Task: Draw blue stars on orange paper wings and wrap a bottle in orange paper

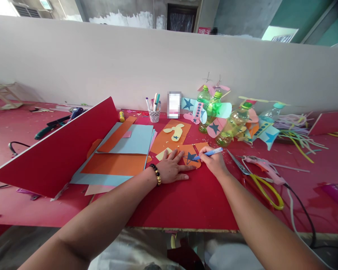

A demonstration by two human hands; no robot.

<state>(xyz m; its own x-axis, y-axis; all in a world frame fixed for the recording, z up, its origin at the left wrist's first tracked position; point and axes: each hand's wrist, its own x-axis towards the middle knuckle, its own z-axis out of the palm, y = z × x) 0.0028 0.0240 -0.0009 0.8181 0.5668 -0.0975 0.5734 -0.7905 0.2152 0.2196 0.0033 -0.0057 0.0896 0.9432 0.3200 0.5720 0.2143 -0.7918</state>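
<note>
My left hand (173, 168), with a beaded bracelet at the wrist, lies flat with its fingers spread, touching an orange paper piece (197, 150). My right hand (214, 162) grips a blue marker (211, 153), whose tip rests at a dark blue star (190, 157) on that piece. Part of the star is filled in and its left side shows only outlines. A pale yellow cutout (177, 133) with a small star lies on an orange sheet (165, 135) just beyond. A small pale yellow piece (163, 153) is partly under my left fingers.
Stacked blue and orange sheets (115, 165) lie left, beside an upright red board (62, 150). A marker cup (154, 115), a phone (174, 105) and decorated bottles (233, 125) stand at the back. Scissors (255, 180) and a pink glue gun (266, 168) lie right.
</note>
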